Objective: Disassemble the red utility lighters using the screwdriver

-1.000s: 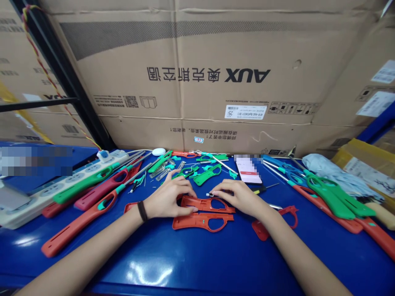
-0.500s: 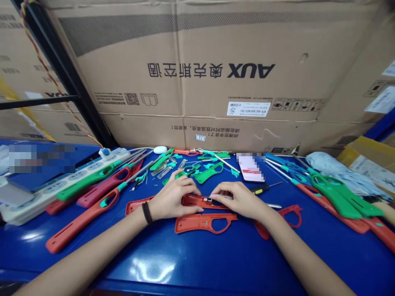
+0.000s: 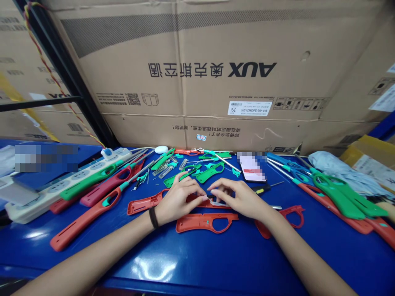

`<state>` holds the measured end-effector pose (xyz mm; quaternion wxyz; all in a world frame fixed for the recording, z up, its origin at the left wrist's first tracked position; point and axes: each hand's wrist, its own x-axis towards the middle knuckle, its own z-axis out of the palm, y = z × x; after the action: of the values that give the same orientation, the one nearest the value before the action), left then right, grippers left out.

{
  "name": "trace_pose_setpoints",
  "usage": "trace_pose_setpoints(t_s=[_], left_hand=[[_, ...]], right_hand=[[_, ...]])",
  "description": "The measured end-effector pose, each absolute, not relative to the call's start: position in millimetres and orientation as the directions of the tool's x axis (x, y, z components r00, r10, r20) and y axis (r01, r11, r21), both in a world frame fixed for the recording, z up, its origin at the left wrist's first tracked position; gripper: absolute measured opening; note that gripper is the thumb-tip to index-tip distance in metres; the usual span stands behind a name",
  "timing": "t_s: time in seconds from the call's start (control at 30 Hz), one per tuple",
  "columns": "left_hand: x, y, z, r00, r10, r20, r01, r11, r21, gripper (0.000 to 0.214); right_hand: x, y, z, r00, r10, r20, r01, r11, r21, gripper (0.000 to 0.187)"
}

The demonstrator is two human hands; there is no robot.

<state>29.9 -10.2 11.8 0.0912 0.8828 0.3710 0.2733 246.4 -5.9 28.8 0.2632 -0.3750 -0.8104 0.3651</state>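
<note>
Head view: a cardboard carton stands behind the blue tabletop, which is strewn with red and green lighter shells. Near its middle, the left hand clamps a red lighter shell with its fingers, while the right hand pinches a small metal part just above that shell.

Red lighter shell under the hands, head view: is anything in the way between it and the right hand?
Nothing visible stands in the way. The right hand is directly over the red lighter shell, its fingers at a small metal part lying on the shell. A second red shell lies apart, nearer the person.
</note>
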Motion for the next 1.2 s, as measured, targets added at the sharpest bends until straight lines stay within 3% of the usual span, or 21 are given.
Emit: trace_pose_setpoints(t_s=[0.17,0.37,0.53,0.87,1.03,1.2], left_hand=[[29.4,-9.9,12.2,0.533,0.691,0.488,0.602,-0.715,0.355,0.015],[30.7,-11.0,12.1,0.481,0.696,0.534,0.624,-0.699,0.349,0.014],[31.5,-10.6,11.8,0.427,0.712,0.557,0.654,-0.669,0.354,0.015],[30.7,-9.1,7.4,0.513,0.726,0.459,0.652,-0.677,0.342,0.017],[30.3,-9.9,8.1,0.531,0.725,0.438,0.657,-0.679,0.327,0.016],[29.2,-10.3,8.3,0.532,0.729,0.430,0.662,-0.675,0.327,0.013]], right_hand=[[249.8,-4.5,31.1,-0.559,0.822,0.108,0.417,0.391,-0.820,0.026],[257.2,-2.5,28.9,-0.575,0.798,0.178,0.569,0.547,-0.613,0.030],[260.7,0.5,25.8,-0.623,0.764,0.168,0.592,0.601,-0.536,0.014],[268.1,4.3,28.6,-0.609,0.778,0.152,0.597,0.576,-0.559,0.010],[269.0,5.1,27.1,-0.622,0.774,0.120,0.590,0.564,-0.578,0.018],[261.5,2.0,24.7,-0.587,0.778,0.226,0.566,0.593,-0.572,0.026]])
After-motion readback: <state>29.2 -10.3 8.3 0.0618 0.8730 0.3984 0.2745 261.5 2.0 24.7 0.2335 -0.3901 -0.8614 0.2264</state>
